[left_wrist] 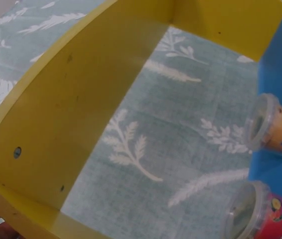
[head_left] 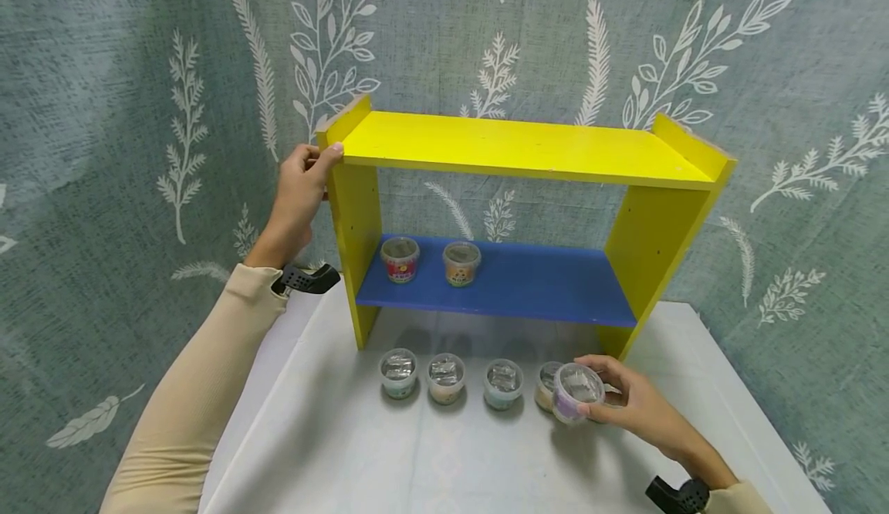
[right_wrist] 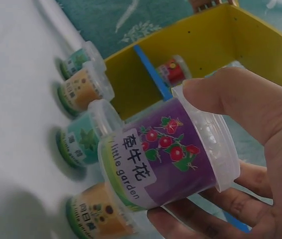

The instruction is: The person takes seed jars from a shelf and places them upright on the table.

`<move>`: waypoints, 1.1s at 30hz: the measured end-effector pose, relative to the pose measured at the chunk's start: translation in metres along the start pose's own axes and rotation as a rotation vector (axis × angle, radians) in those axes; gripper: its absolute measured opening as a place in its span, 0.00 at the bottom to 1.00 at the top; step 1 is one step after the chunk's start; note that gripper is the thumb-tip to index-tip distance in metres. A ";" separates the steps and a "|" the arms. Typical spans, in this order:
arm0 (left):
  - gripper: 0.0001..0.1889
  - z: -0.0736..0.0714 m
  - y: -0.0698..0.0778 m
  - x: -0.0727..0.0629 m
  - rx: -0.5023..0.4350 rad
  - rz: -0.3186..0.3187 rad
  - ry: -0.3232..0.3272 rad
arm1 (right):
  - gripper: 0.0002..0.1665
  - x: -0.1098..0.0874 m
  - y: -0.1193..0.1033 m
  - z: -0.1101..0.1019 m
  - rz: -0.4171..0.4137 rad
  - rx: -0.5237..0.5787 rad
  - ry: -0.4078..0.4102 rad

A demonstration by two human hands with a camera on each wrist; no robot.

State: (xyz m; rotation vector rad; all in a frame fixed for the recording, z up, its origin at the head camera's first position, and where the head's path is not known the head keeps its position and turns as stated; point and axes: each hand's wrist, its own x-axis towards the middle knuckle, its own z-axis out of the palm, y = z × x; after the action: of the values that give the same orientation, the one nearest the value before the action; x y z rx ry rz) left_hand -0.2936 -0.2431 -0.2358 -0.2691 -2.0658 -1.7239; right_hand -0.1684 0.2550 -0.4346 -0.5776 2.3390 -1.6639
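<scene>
My right hand point(head_left: 628, 402) grips a small plastic cup point(right_wrist: 166, 154) with a purple label, white lettering and red flowers, thumb on its clear lid. In the head view this purple cup overlaps an orange-labelled cup point(head_left: 545, 385) on the table. With my left hand point(head_left: 303, 190) I hold the upper left side of a yellow shelf unit point(head_left: 514, 142), thumb at the top board's corner. A red-labelled cup point(head_left: 400, 261) and an orange-labelled cup point(head_left: 461, 265) stand upright on its blue shelf point(head_left: 542, 276). Only fingertips of the left hand show in the left wrist view.
A row of lidded cups stands on the white table point(head_left: 444, 460) before the unit: a green one point(head_left: 399, 375), an orange one point(head_left: 445, 380) and a teal one point(head_left: 503, 385). Behind hangs a grey-green cloth point(head_left: 430, 43) with white leaf prints.
</scene>
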 end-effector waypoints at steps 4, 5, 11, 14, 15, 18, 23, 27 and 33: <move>0.23 0.000 -0.001 0.000 0.012 0.002 -0.003 | 0.37 -0.005 0.005 0.002 -0.017 0.000 -0.022; 0.23 0.000 -0.002 0.000 0.013 0.001 -0.006 | 0.37 -0.006 0.006 0.003 -0.016 0.000 -0.027; 0.23 0.000 -0.002 0.000 0.015 0.003 -0.010 | 0.36 -0.009 0.010 0.006 -0.013 -0.037 -0.047; 0.23 0.000 -0.001 0.000 0.011 0.006 -0.006 | 0.35 -0.011 0.012 0.007 -0.032 -0.061 -0.051; 0.23 0.000 -0.001 -0.001 0.010 0.006 -0.005 | 0.34 -0.011 0.013 0.008 -0.035 -0.062 -0.048; 0.22 0.000 -0.001 0.000 0.000 0.001 -0.006 | 0.34 -0.012 0.015 0.009 -0.034 -0.073 -0.053; 0.21 0.000 -0.001 0.001 -0.004 0.001 -0.008 | 0.35 -0.013 0.022 0.011 -0.007 -0.096 -0.069; 0.21 0.001 -0.001 0.001 -0.003 0.007 -0.005 | 0.35 -0.014 0.026 0.012 0.001 -0.122 -0.075; 0.22 0.001 -0.001 0.000 0.000 0.014 -0.002 | 0.37 -0.015 0.029 0.013 -0.006 -0.170 -0.082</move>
State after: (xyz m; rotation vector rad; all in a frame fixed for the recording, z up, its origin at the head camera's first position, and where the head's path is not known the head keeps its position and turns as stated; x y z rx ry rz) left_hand -0.2941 -0.2423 -0.2370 -0.2851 -2.0605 -1.7155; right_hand -0.1555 0.2583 -0.4668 -0.6707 2.4361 -1.4242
